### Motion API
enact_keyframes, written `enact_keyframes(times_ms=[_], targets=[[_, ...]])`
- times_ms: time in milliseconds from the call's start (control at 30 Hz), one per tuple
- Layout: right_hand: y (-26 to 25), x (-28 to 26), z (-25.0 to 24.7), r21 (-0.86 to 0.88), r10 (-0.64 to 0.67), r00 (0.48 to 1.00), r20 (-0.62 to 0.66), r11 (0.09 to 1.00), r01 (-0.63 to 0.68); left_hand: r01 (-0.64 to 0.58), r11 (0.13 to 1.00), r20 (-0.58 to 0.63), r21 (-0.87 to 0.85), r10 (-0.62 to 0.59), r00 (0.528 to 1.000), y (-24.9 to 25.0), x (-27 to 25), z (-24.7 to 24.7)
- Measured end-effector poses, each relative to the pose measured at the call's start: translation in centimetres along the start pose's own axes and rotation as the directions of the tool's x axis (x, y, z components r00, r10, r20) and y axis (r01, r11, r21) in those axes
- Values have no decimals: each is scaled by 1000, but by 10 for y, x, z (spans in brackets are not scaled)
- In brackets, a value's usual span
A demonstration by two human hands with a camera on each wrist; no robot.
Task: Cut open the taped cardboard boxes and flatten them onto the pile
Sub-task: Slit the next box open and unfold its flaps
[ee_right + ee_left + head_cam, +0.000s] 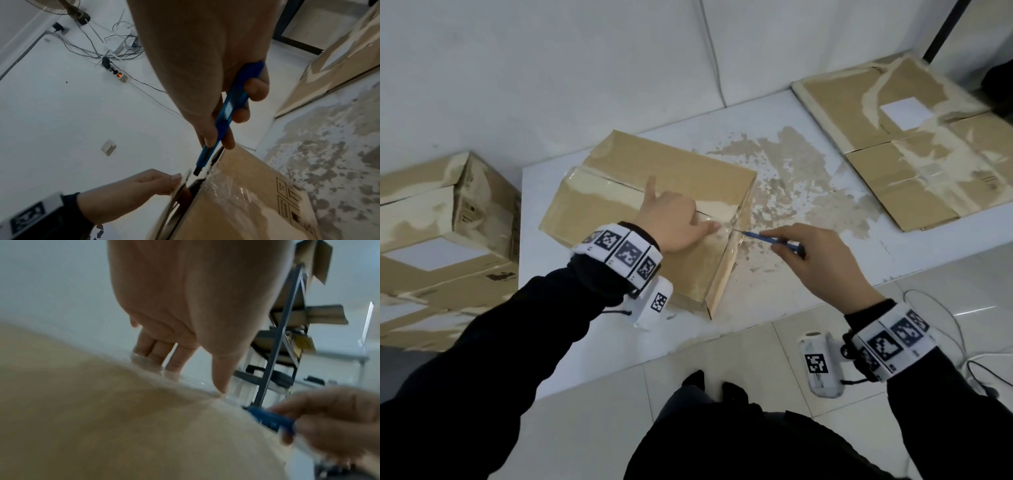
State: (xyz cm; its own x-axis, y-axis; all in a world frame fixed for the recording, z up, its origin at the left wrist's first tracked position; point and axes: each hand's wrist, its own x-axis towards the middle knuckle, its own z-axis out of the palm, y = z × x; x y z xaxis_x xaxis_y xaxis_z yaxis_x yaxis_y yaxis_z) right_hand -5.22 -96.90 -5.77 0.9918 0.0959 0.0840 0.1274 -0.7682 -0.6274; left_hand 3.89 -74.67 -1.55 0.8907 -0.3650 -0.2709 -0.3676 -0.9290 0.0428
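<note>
A taped cardboard box (pixel 619 205) lies on the white table (pixel 825 260), clear tape along its top seam. My left hand (pixel 671 219) rests flat on the box top (pixel 82 402), fingers spread, thumb (pixel 709 226) beside the seam near the right edge. My right hand (pixel 822 260) grips a blue utility knife (pixel 770 240). In the right wrist view the knife (pixel 230 110) has its blade tip at the taped seam on the box's end edge (pixel 236 203). The left hand (pixel 144 181) shows just beside the blade.
A pile of flattened cardboard (pixel 914 144) lies at the table's far right. More taped boxes (pixel 441 240) stand stacked to the left of the table. The tabletop has worn brown patches (pixel 791 178). Cables (pixel 955 342) trail on the tiled floor at the right.
</note>
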Motion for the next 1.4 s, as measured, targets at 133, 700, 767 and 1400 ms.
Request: enact_keyframes(times_ms=[133, 700, 767, 1400], targets=[[2, -4, 4, -81, -29, 999, -35, 996, 27, 83, 868, -114, -490, -158, 981, -1, -13, 7], [-10, 23, 5, -262, -85, 984, -155, 964, 43, 188, 75, 112, -979, -574, 811, 7, 13, 43], [-11, 27, 6, -280, -85, 987, -139, 959, 43, 192, 93, 101, -977, -594, 798, 9, 12, 43], [94, 39, 49, -118, 431, 901, 49, 898, -423, 151, 366, -28, -918, -439, 898, -11, 16, 39]])
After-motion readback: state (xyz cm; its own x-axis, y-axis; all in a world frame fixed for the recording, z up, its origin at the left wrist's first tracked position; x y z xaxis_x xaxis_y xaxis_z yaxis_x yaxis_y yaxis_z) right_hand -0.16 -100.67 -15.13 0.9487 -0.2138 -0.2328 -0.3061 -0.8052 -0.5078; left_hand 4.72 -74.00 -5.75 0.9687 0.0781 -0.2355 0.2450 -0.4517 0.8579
